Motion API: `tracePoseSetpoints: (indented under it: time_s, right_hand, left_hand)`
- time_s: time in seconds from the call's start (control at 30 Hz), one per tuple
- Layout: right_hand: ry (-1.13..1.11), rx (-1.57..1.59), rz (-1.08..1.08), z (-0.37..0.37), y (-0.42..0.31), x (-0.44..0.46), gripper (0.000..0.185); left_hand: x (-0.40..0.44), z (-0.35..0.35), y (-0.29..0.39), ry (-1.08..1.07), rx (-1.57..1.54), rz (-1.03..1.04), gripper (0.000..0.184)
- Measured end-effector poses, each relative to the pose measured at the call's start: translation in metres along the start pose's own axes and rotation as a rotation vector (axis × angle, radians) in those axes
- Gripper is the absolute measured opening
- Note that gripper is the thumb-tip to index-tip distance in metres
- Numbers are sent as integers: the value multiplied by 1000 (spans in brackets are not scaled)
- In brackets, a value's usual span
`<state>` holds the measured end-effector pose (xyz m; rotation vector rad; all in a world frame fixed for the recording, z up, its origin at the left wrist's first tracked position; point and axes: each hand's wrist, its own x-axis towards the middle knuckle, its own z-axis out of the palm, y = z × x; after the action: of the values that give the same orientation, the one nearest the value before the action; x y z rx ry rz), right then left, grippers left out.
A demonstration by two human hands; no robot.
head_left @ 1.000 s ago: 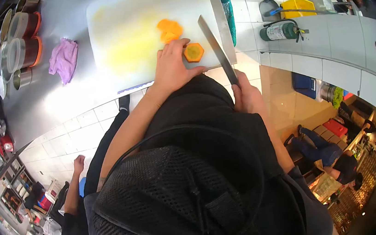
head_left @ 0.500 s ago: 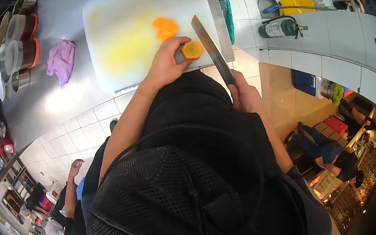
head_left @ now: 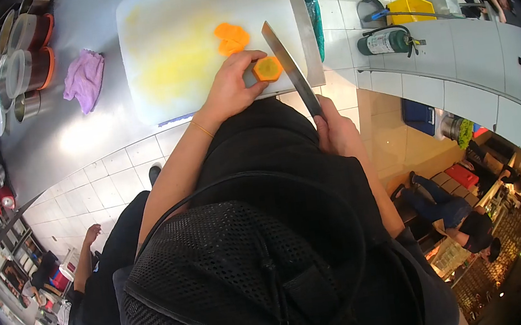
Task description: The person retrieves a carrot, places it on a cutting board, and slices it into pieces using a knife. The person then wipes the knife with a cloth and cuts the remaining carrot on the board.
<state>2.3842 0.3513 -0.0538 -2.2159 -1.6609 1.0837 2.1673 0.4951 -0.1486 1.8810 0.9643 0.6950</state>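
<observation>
Between the thumb and fingers of my left hand (head_left: 231, 87) is a carrot piece (head_left: 268, 69) with a six-sided cut face, held over the near right part of the white cutting board (head_left: 157, 20). My right hand (head_left: 338, 129) grips the handle of a long kitchen knife (head_left: 288, 64). Its blade points away from me, just right of the carrot; whether the edge touches it I cannot tell. Thin orange carrot slices (head_left: 232, 38) lie overlapping on the board beyond my left fingers. Yellow stains mark the board's surface.
A purple cloth (head_left: 84, 81) lies on the steel counter (head_left: 104, 148) left of the board. Lidded tubs (head_left: 28, 70) and metal pots stand at the far left. A green-lined bin (head_left: 312, 22) is beside the counter's right edge. Another person's hand (head_left: 92, 233) shows at lower left.
The knife blade has shifted slightly left, closer to the carrot piece. My left hand keeps its hold. The person at lower left has moved a little.
</observation>
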Motion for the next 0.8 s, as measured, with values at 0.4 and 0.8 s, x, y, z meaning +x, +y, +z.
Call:
tracePoseSetpoints:
  time_s: [0.4, 0.8]
  right_hand:
    - [-10, 2, 20, 1, -1, 0, 40]
    - [-35, -4, 37, -1, -2, 1, 41]
  left_hand:
    - [0, 0, 0, -3, -7, 6, 51]
    - [1, -1, 3, 10, -10, 10, 48]
